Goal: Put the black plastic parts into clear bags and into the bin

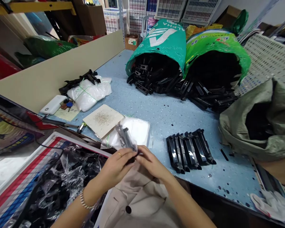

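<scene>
Close to my body, both hands meet around a black plastic part (126, 135) inside a clear plastic bag. My left hand (120, 162) is closed round its near end. The fingers of my right hand (150, 161) pinch the same near end, at the bag's edge. Beyond my hands lies a stack of clear plastic bags (140, 128), partly under a square board (103, 118) strewn with small bits. To the right, a row of several glossy black plastic parts (190, 150) lies side by side on the blue table (156, 114).
A teal sack (166, 38) and a green sack (218, 41) spill black parts at the back. A grey-green sack (237, 126) stands right. A crate (49, 142) of bagged parts is at lower left. Tied bags (90, 93) and a white power bank (53, 104) lie left.
</scene>
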A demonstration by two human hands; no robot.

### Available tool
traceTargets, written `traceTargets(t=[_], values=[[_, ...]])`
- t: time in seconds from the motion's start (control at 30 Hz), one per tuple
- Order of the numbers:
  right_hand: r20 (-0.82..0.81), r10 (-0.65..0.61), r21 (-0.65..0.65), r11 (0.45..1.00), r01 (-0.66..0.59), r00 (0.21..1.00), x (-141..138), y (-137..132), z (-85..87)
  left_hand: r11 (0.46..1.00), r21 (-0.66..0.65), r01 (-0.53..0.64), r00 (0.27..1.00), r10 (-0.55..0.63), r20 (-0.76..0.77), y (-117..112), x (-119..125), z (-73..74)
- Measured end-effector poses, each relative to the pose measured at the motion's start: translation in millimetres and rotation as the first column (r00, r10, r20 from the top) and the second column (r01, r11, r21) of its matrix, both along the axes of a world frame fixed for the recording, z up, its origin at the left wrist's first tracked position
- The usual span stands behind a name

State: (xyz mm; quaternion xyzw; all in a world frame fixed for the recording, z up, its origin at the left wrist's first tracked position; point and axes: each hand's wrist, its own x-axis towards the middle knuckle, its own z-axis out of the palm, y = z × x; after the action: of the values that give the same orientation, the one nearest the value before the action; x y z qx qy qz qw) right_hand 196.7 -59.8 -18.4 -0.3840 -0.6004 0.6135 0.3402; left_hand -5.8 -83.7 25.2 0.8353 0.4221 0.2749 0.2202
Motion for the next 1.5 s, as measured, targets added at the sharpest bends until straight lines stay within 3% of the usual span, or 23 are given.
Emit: traceTargets(t=[0.1, 0.17, 0.3, 0.37, 0.4, 0.43, 0.5, 0.57, 0.67, 0.77, 0.83, 0.9, 1.03, 1.17, 1.27, 1.3, 1.33, 1.4, 1.47, 1.5], values=[[0.052, -0.083, 0.048, 0.996, 0.081, 0.995, 1.4, 13.0, -9.1, 0.991, -0.122, -0.052, 0.991, 0.036, -0.132, -19.3, -37.7, 22.7], [0.094, -0.104, 0.064, 0.993, 0.098, 0.990, -0.5, 18.4, -13.9, 0.958, -0.276, -0.079, 0.973, 0.013, -0.231, -30.7, -59.1, 22.9], [0.091, -0.087, 0.072, 0.994, 0.081, 0.992, -2.5, 20.1, -16.9, 0.794, -0.559, -0.241, 0.862, -0.090, -0.499, -36.8, -76.4, -17.1], [0.098, -0.170, 0.065, 0.984, 0.164, 0.981, 1.1, 24.1, -17.6, 0.757, -0.563, -0.331, 0.789, -0.106, -0.606, -31.1, -68.9, -36.6], [0.136, -0.256, 0.077, 0.966, 0.247, 0.957, 3.8, 28.5, -18.3, 0.759, -0.560, -0.332, 0.799, -0.089, -0.594, -26.1, -60.8, -41.9], [0.199, -0.355, 0.110, 0.934, 0.340, 0.913, 6.5, 34.6, -19.4, 0.771, -0.564, -0.298, 0.848, -0.058, -0.527, -19.5, -50.1, -44.0], [0.349, -0.531, 0.217, 0.848, 0.484, 0.772, 10.6, 50.2, -22.2, 0.812, -0.562, -0.159, 0.969, 0.020, -0.245, -1.7, -22.0, -41.5], [0.425, -0.612, 0.282, 0.789, 0.545, 0.667, 11.7, 66.0, -24.5, 0.861, -0.500, -0.087, 0.991, 0.128, 0.049, 20.9, 10.5, -36.5], [0.403, -0.632, 0.255, 0.772, 0.583, 0.662, 10.9, 77.5, -23.3, 0.860, -0.475, -0.187, 0.900, 0.344, 0.268, 54.3, 53.8, -36.5], [0.265, -0.572, 0.115, 0.818, 0.563, 0.776, 13.3, 70.4, -16.4, 0.802, -0.546, -0.242, 0.827, 0.465, 0.316, 74.0, 78.3, -42.8], [0.065, -0.522, -0.054, 0.849, 0.526, 0.850, 15.3, 61.8, -11.6, 0.799, -0.545, -0.254, 0.828, 0.471, 0.304, 77.6, 84.8, -45.6], [-0.100, -0.509, -0.184, 0.854, 0.487, 0.855, 14.8, 56.0, -9.0, 0.807, -0.533, -0.255, 0.833, 0.463, 0.302, 76.7, 86.6, -46.3], [-0.156, -0.541, -0.247, 0.831, 0.498, 0.826, 6.4, 57.8, -10.7, 0.797, -0.589, -0.135, 0.805, 0.435, 0.403, 74.9, 80.6, -47.6], [-0.128, -0.569, -0.227, 0.814, 0.535, 0.812, 10.9, 58.9, -4.1, 0.734, -0.677, -0.057, 0.616, 0.559, 0.555, 80.1, 63.6, -52.1], [0.111, -0.492, -0.013, 0.868, 0.496, 0.864, 38.7, 46.9, 14.3, 0.738, -0.660, -0.144, 0.543, 0.616, 0.571, 81.7, 50.2, -52.7], [0.271, -0.469, 0.093, 0.882, 0.463, 0.840, 51.4, 40.7, 21.3, 0.764, -0.617, -0.190, 0.564, 0.599, 0.568, 80.6, 47.2, -51.8], [0.450, -0.461, 0.197, 0.887, 0.418, 0.765, 64.5, 34.1, 27.8, 0.802, -0.547, -0.240, 0.615, 0.561, 0.554, 78.6, 45.3, -50.5], [0.745, -0.453, 0.355, 0.891, 0.284, 0.490, 88.3, 22.9, 37.1, 0.890, -0.349, -0.293, 0.776, 0.435, 0.457, 73.1, 45.0, -46.9], [0.857, -0.445, 0.432, 0.895, 0.108, 0.262, 104.9, 18.8, 40.6, 0.946, -0.192, -0.259, 0.901, 0.309, 0.305, 67.6, 48.6, -42.8], [0.868, -0.445, 0.456, 0.890, 0.001, 0.223, 110.2, 20.5, 40.5, 0.960, -0.159, -0.232, 0.933, 0.266, 0.243, 65.7, 51.0, -40.9]])
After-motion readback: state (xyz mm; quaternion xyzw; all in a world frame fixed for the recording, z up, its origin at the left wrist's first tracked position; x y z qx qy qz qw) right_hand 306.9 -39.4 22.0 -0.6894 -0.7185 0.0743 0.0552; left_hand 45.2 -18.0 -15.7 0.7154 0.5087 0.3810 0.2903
